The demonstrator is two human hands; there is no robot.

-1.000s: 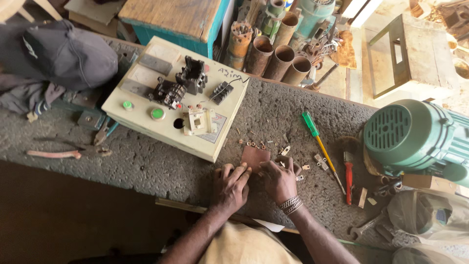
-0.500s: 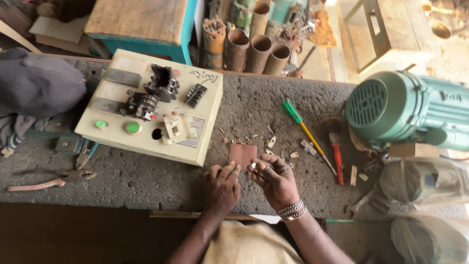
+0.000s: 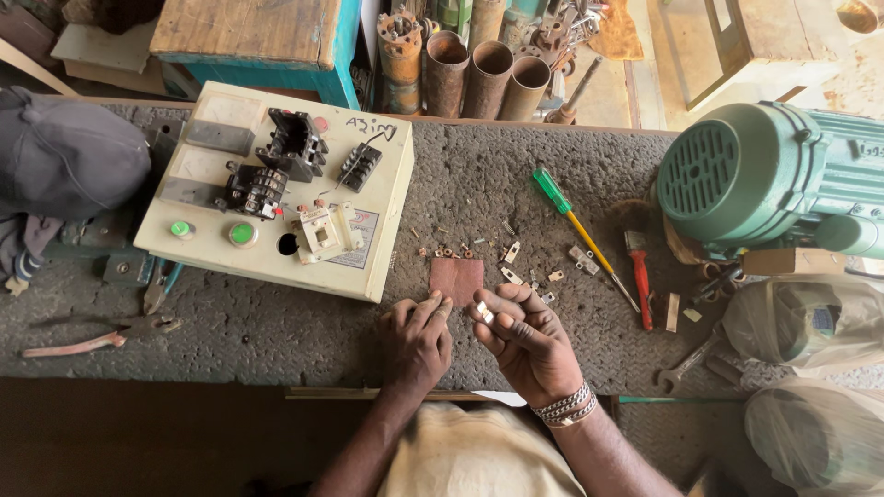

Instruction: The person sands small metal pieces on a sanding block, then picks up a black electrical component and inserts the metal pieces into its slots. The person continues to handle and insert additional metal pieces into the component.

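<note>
The right hand (image 3: 529, 340) pinched a small pale metal contact piece (image 3: 484, 313) between thumb and fingertips, just in front of the brown square of sandpaper (image 3: 457, 279) that lay flat on the grey tabletop (image 3: 276, 331). The left hand (image 3: 416, 339) rested beside it, fingers loosely curled and gripping nothing, its fingertips touching the near left corner of the sandpaper. Small metal bits (image 3: 512, 251) lay scattered just beyond and to the right of the sandpaper. Left of the sandpaper sat a cream control panel (image 3: 276, 193) with green buttons; well to its right lay a green-handled screwdriver (image 3: 578, 230), a red-handled tool (image 3: 639, 278) and a green electric motor (image 3: 769, 179).
</note>
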